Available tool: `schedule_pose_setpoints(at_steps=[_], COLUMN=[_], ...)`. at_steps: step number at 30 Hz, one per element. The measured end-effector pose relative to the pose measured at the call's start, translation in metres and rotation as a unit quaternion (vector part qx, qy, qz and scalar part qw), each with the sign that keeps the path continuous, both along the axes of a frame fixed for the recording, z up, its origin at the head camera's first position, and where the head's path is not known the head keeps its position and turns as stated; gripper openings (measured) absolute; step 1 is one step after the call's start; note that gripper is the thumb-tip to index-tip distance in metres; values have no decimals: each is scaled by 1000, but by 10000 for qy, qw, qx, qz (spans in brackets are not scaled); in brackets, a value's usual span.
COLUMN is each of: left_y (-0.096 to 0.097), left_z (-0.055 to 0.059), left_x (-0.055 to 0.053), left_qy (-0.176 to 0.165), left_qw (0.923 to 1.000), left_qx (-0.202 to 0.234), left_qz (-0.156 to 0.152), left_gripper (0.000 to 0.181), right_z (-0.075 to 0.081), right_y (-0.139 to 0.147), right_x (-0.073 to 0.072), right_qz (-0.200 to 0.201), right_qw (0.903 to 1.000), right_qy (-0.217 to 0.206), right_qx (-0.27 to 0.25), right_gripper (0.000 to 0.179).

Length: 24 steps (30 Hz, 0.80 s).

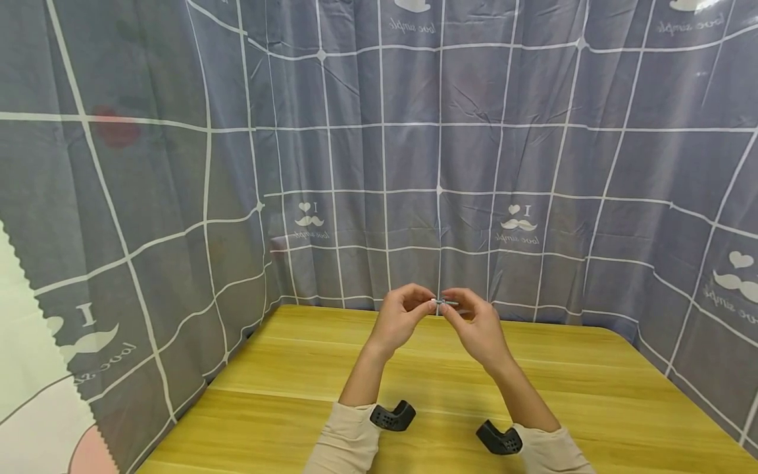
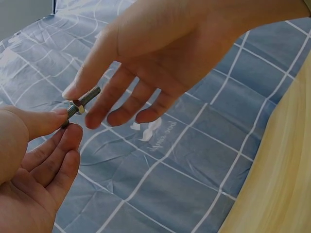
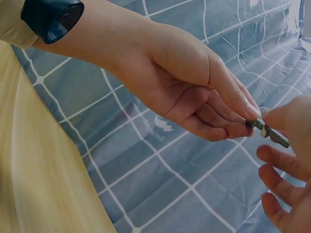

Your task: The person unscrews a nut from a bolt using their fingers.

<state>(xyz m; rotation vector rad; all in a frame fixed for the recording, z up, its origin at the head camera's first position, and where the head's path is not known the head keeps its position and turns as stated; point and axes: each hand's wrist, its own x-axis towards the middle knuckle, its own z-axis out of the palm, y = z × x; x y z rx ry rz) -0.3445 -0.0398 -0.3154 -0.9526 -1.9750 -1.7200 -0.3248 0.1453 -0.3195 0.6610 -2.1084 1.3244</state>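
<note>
A metal bolt with a hex nut partway along its threads is held up between the two hands. My left hand pinches the bolt at its head end between thumb and fingertips, so the head is mostly covered. The threaded end points toward my right hand. In the left wrist view the right thumb's tip lies right at the nut, while the index fingertip stands apart below the bolt. The other right fingers are loosely extended and spread.
Both hands are above the far part of a yellow wood-grain table. A grey curtain with white grid lines hangs behind the table and along its sides. Black wrist devices sit at both sleeves.
</note>
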Motion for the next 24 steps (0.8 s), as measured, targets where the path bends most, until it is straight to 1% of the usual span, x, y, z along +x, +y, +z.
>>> schedule_pose_setpoints(at_steps=[5, 8, 11, 14, 17, 21, 24], left_y=[0, 0, 0, 0, 0, -1, -1], left_z=[0, -1, -1, -1, 0, -1, -1], left_x=[-1, -1, -1, -1, -1, -1, -1], left_qy=[-33, -29, -34, -50, -45, -30, -23], left_qw=[10000, 10000, 10000, 10000, 10000, 9999, 9999], left_qx=[-6, 16, 23, -33, -70, -92, -122], left_qz=[16, 36, 29, 32, -14, -64, -32], left_gripper=[13, 12, 12, 12, 13, 13, 11], right_z=[-1, 0, 0, -1, -1, -1, -1], right_y=[0, 0, -1, -1, 0, 0, 0], right_x=[1, 1, 0, -1, -1, 0, 0], right_qz=[-116, -49, 40, 77, 11, -90, -80], right_qw=[9999, 10000, 9999, 9999, 10000, 9999, 9999], right_qy=[-90, 43, 113, 35, -51, -97, -59], right_qx=[9, 4, -21, -73, -79, -36, 10], right_gripper=[20, 17, 20, 26, 29, 23, 17])
